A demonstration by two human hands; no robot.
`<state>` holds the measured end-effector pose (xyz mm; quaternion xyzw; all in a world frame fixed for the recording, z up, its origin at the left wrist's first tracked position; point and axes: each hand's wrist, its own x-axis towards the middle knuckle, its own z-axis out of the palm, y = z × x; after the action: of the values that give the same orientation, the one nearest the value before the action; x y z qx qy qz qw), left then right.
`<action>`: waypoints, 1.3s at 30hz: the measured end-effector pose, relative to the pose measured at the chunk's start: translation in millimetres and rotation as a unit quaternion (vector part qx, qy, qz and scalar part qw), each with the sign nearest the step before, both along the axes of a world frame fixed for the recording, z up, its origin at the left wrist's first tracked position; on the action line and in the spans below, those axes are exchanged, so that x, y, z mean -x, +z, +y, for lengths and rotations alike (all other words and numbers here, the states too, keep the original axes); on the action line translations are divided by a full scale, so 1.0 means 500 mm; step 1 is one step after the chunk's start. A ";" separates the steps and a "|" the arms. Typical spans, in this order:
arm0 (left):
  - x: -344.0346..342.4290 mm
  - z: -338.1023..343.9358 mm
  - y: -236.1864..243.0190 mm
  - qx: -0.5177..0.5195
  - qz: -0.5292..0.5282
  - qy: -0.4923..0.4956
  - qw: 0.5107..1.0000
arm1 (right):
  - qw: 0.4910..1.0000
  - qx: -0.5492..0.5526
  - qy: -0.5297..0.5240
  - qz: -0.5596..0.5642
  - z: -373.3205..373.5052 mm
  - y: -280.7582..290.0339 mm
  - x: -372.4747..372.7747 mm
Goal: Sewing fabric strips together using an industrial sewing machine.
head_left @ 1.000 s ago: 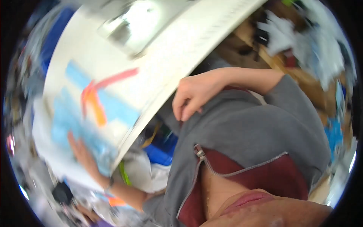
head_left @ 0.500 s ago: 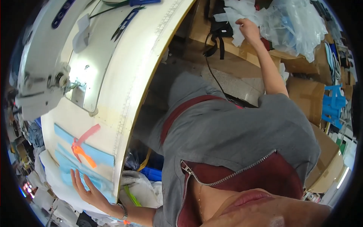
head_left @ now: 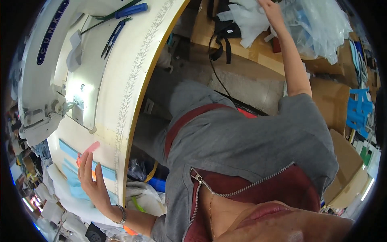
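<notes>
My left hand (head_left: 91, 179) hovers at or just above the sewing table, its fingers stretched and holding nothing. Under and beside it lie light blue fabric pieces (head_left: 73, 177), a pink strip (head_left: 93, 147) and an orange piece (head_left: 94, 176) partly hidden by the fingers. My right hand (head_left: 272, 9) reaches to the far right, cut by the top edge. Its fingers are bent together at a thin white fabric piece (head_left: 254, 30), seemingly pinching it, on a cardboard box (head_left: 258, 56).
A lit sewing machine (head_left: 44, 88) stands at the left. Thread snips (head_left: 113, 38) and a blue-handled tool (head_left: 131, 11) lie behind its needle. Clear plastic bags (head_left: 314, 28) and a black strap (head_left: 227, 50) are by the box. A blue stool (head_left: 358, 111) stands far right.
My left hand has moved forward from the blue fabric over the orange piece. My right hand has reached farther away along the white fabric. The view has shifted slightly.
</notes>
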<state>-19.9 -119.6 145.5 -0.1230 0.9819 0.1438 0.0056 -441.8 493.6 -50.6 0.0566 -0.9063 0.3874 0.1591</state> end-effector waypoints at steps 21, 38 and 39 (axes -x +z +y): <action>0.073 0.194 -0.074 -0.255 0.097 -0.089 0.958 | 0.765 0.462 0.394 -0.216 -0.389 0.271 -0.151; -0.146 -0.060 -0.163 -0.052 0.234 0.261 0.935 | 0.707 0.106 0.595 -0.366 -0.787 0.207 -0.475; -0.147 -0.069 -0.178 -0.072 0.231 0.273 0.931 | 0.707 0.094 0.596 -0.369 -0.794 0.208 -0.478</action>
<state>53.8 -154.0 56.5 -0.3488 0.8718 0.2341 -0.2521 -202.7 96.8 53.6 0.4220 -0.6294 0.4750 -0.4473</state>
